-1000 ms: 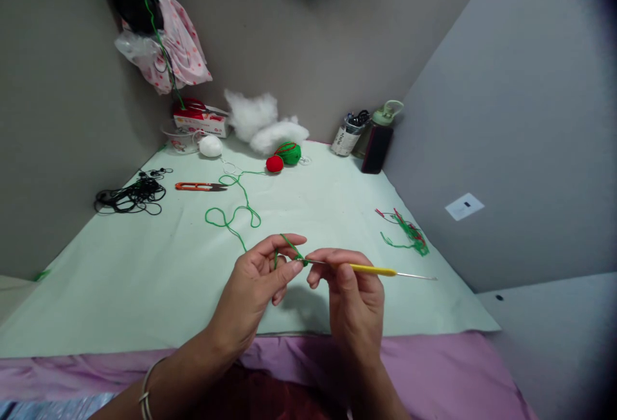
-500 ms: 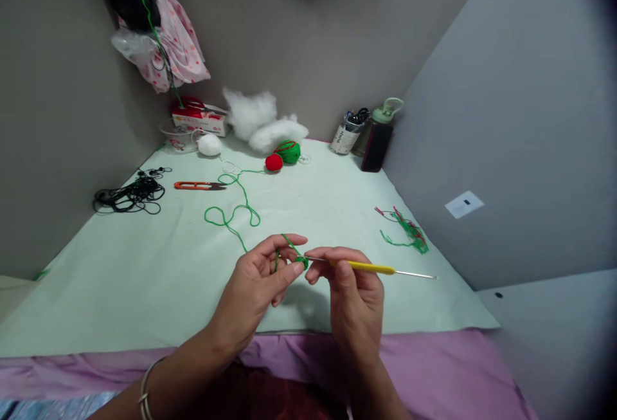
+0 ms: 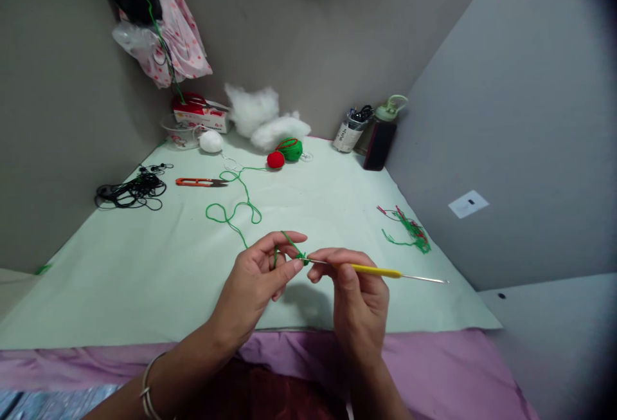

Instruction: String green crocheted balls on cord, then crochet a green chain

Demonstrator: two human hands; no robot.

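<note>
Between the thumb and fingers of my left hand point(image 3: 260, 272) is a small green crochet piece point(image 3: 303, 258), partly covered by the fingertips. Green yarn point(image 3: 247, 201) runs over the raised left index finger and trails back across the table in loose loops. My right hand point(image 3: 359, 291) is closed around the yellow handle of a crochet hook point(image 3: 378, 271). The hook's front end touches the green piece, and its other metal end points out to the right.
Orange thread snips point(image 3: 200, 182) and tangled black cord point(image 3: 135, 190) lie left. Red yarn point(image 3: 275, 160), a green yarn ball point(image 3: 292, 150) and white stuffing point(image 3: 279, 130) sit at the back. Yarn scraps point(image 3: 409, 230), a pen cup point(image 3: 348, 134) and a phone point(image 3: 380, 146) are right.
The right hand and hook have shifted slightly right and down, and the hook's far end tilts a little lower. My left hand still holds the green piece in nearly the same spot.
</note>
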